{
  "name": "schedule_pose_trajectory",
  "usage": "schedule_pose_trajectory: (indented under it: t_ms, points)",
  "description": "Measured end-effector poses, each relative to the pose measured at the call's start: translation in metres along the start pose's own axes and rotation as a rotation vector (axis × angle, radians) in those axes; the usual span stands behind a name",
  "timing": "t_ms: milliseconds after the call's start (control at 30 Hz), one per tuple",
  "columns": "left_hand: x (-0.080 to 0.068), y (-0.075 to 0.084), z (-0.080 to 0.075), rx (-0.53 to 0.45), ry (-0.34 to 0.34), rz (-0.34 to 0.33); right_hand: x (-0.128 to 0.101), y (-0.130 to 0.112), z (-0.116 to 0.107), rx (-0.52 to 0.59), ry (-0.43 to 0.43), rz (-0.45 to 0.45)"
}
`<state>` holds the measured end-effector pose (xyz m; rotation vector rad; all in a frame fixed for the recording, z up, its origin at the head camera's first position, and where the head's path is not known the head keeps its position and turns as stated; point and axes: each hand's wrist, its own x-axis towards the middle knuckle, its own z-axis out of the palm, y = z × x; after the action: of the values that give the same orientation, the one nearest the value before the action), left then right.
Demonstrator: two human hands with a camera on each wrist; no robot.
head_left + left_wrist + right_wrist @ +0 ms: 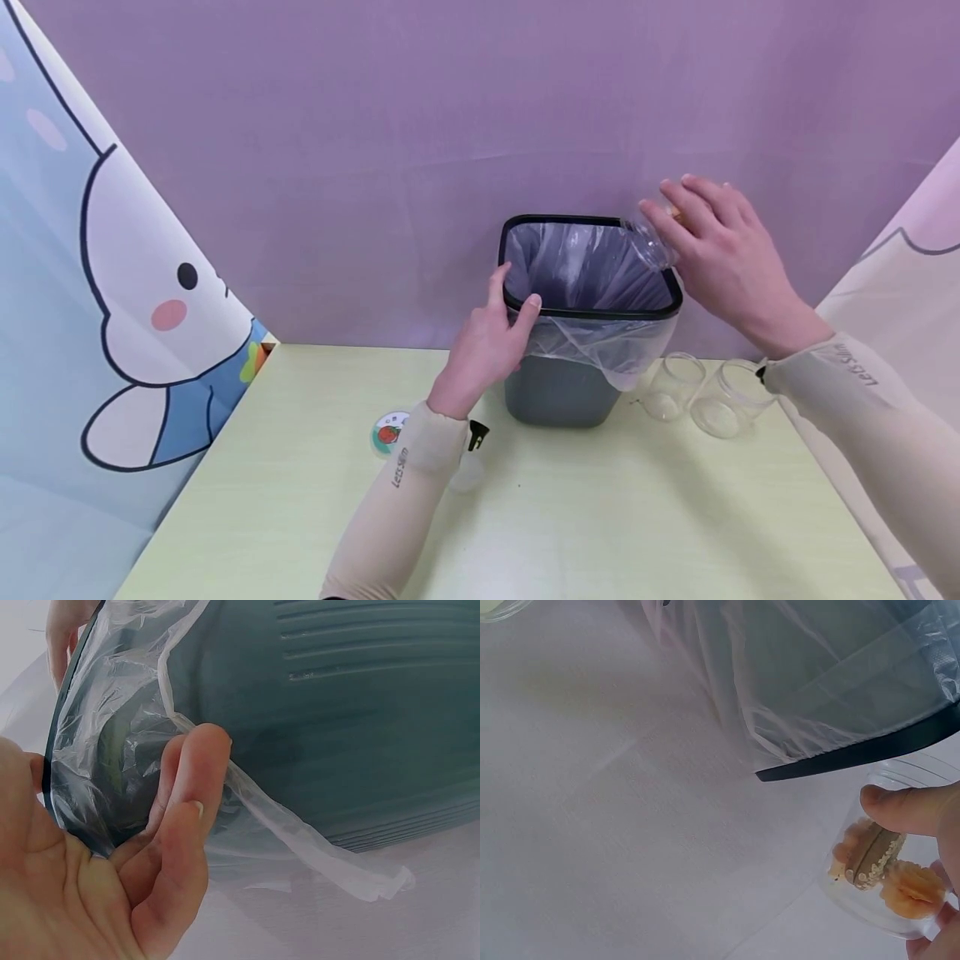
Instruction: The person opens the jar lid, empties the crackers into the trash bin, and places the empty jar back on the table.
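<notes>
Gripping one bin (558, 392) rim, left hand (487, 346); right hand (723, 250) clasps one clear cup (889, 874); two cups (705, 396) beside.

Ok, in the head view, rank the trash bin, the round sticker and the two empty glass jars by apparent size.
1. trash bin, clearly largest.
2. The two empty glass jars: roughly alike, no ranking between them.
3. round sticker, smallest, partly hidden by the left sleeve.
</notes>
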<state>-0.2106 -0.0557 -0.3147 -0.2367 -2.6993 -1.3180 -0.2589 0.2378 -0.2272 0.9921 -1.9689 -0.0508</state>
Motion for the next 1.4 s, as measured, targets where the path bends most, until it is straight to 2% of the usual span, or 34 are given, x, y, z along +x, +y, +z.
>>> schedule_pose_trajectory:
  t_ms: [233, 433, 633, 1000, 1300, 1400]
  points:
    - [0.000, 0.000, -0.001, -0.003, -0.002, -0.003, 0.002, -0.004, -0.002, -0.007, -0.062, -0.067]
    - [-0.001, 0.000, -0.002, -0.008, 0.001, 0.010, 0.006, -0.008, -0.002, -0.019, -0.057, -0.114]
    - [-0.002, -0.001, -0.002, -0.006, -0.001, 0.004, 0.005, -0.015, -0.001, -0.032, -0.095, -0.161]
    - [-0.002, -0.003, -0.003, 0.003, 0.003, 0.007, 0.007, -0.018, -0.002, -0.051, -0.173, -0.181]
    - [-0.002, -0.003, -0.004, 0.007, 0.011, 0.013, 0.007, -0.017, -0.001, -0.066, -0.180, -0.193]
    - [-0.002, -0.003, -0.004, 0.008, 0.015, 0.014, 0.005, -0.017, 0.000, -0.048, -0.149, -0.183]
